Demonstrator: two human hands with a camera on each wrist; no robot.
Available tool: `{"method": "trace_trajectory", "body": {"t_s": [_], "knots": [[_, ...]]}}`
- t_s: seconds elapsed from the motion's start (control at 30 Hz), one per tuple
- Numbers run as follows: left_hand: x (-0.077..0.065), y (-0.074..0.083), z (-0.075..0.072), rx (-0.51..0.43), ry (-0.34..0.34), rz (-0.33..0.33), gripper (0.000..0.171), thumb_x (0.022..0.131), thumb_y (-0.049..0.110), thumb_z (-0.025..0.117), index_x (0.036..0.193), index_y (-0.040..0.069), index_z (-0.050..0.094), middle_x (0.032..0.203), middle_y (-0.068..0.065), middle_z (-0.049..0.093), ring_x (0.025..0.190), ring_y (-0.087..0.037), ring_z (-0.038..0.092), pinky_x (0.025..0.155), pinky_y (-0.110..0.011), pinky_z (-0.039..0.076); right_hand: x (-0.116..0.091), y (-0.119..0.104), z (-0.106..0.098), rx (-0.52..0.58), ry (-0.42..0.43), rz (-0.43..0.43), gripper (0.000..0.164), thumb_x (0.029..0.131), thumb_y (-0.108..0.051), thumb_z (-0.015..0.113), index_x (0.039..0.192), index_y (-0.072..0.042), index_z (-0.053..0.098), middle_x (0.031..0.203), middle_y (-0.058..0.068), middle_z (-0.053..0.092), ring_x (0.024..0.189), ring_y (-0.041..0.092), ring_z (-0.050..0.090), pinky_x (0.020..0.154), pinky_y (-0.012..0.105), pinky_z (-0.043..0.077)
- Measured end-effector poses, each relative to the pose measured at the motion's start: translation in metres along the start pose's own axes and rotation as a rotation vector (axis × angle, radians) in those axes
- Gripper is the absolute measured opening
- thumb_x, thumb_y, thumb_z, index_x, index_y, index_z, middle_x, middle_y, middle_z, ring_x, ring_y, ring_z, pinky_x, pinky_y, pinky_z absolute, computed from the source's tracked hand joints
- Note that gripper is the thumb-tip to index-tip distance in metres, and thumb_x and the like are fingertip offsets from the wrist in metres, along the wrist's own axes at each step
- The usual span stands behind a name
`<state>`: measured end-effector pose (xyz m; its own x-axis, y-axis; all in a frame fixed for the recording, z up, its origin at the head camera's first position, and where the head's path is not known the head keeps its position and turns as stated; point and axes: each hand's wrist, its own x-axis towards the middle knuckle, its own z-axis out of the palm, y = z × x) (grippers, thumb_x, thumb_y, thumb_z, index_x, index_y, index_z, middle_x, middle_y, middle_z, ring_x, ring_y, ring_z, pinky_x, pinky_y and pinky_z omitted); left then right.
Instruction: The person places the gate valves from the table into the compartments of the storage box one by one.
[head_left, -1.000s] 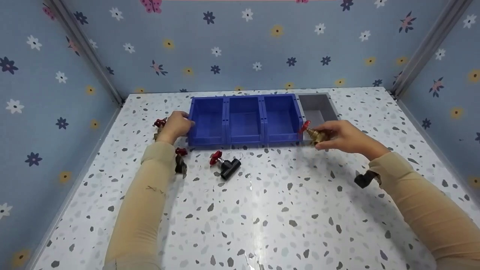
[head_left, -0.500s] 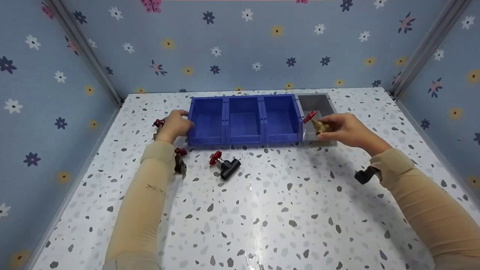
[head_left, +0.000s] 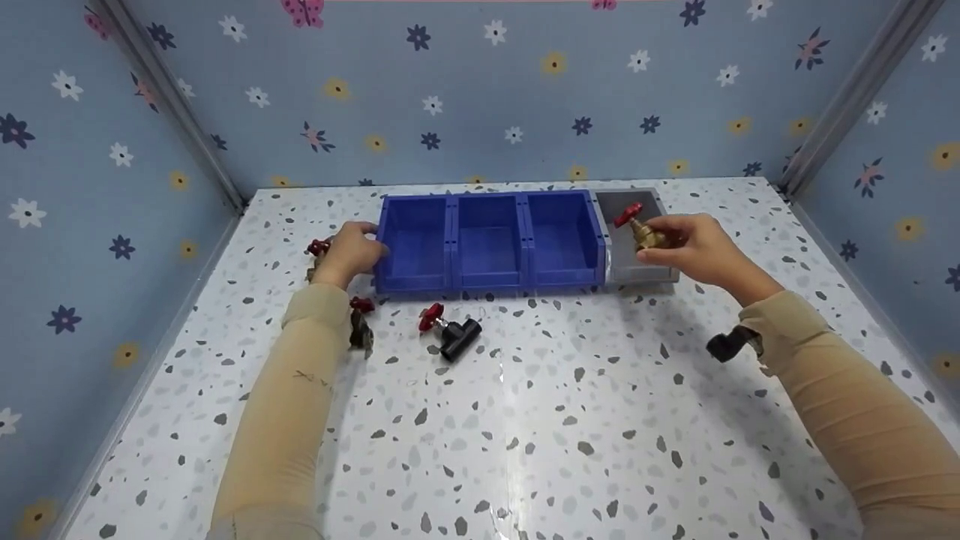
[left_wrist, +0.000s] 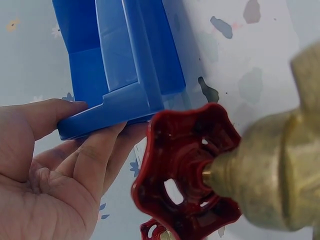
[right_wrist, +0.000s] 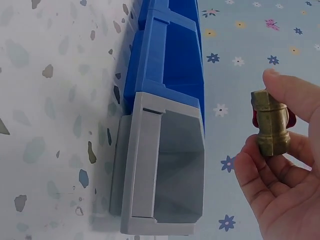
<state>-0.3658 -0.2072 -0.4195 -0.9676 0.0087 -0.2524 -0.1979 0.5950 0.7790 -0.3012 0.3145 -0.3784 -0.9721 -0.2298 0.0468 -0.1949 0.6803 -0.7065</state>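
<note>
Right hand [head_left: 701,247] pinches brass valve [head_left: 646,237] over gray bin [head_left: 639,275], release not yet made; left hand [head_left: 355,249] grips end blue bin [head_left: 412,282] by its rim; three other valves [head_left: 454,335] remain unbinned on table [head_left: 570,427].

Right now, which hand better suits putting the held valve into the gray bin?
Right, likely: the right hand holds that brass valve by the gray bin; the left hand grips the leftmost blue bin.

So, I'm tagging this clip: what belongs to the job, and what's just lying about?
Probably in the job:
brass valve, in the right hand
gray bin, close by
leftmost blue bin, gripped by the left hand

Lying about:
black valve
red-handled valves by the left sleeve
</note>
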Motion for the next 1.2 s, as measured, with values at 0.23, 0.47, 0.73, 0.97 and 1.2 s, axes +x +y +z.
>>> {"method": "trace_trajectory", "body": {"t_s": [0.23,0.47,0.73,0.97,1.2], "knots": [[0.0,-0.001,0.001,-0.02,0.016,0.016,0.064,0.1,0.001,0.052,0.163,-0.005,0.043,0.157,-0.027,0.056,0.135,-0.039,0.063,0.112,-0.051,0.056,0.003,-0.003,0.0,0.051,0.049,0.058,0.06,0.097,-0.024,0.084,0.146,0.004,0.064,0.116,0.013,0.07,0.093,0.01,0.061,0.073,0.015,0.054],[-0.005,0.0,0.001,0.008,0.029,0.012,0.061,0.102,0.003,0.053,0.162,-0.006,0.044,0.158,-0.028,0.055,0.137,-0.04,0.063,0.113,-0.052,0.056,0.009,-0.005,0.0,0.089,0.082,0.089,0.061,0.098,-0.027,0.084,0.147,0.003,0.063,0.119,0.012,0.069,0.093,0.007,0.062,0.074,0.013,0.054],[0.002,-0.002,0.003,-0.005,0.019,0.015,0.06,0.103,0.003,0.053,0.162,-0.006,0.045,0.158,-0.027,0.056,0.139,-0.04,0.062,0.114,-0.052,0.055,0.013,-0.005,-0.003,0.086,0.092,0.134,0.063,0.098,-0.031,0.084,0.149,0.0,0.063,0.129,0.02,0.069,0.099,0.012,0.062,0.077,0.012,0.055],[0.004,-0.003,0.003,-0.003,0.02,0.02,0.061,0.102,0.002,0.052,0.162,-0.007,0.044,0.157,-0.028,0.056,0.138,-0.04,0.063,0.115,-0.052,0.055,0.02,-0.006,-0.005,0.095,0.104,0.16,0.065,0.099,-0.029,0.083,0.152,0.001,0.06,0.137,0.025,0.067,0.105,0.011,0.063,0.079,0.009,0.054],[0.005,-0.004,0.002,0.007,0.03,0.014,0.061,0.103,0.003,0.054,0.163,-0.003,0.045,0.159,-0.026,0.056,0.136,-0.038,0.064,0.11,-0.051,0.057,0.029,-0.006,-0.004,0.128,0.12,0.178,0.068,0.098,-0.027,0.084,0.154,0.002,0.058,0.138,0.025,0.067,0.102,0.006,0.063,0.078,0.008,0.055]]}}
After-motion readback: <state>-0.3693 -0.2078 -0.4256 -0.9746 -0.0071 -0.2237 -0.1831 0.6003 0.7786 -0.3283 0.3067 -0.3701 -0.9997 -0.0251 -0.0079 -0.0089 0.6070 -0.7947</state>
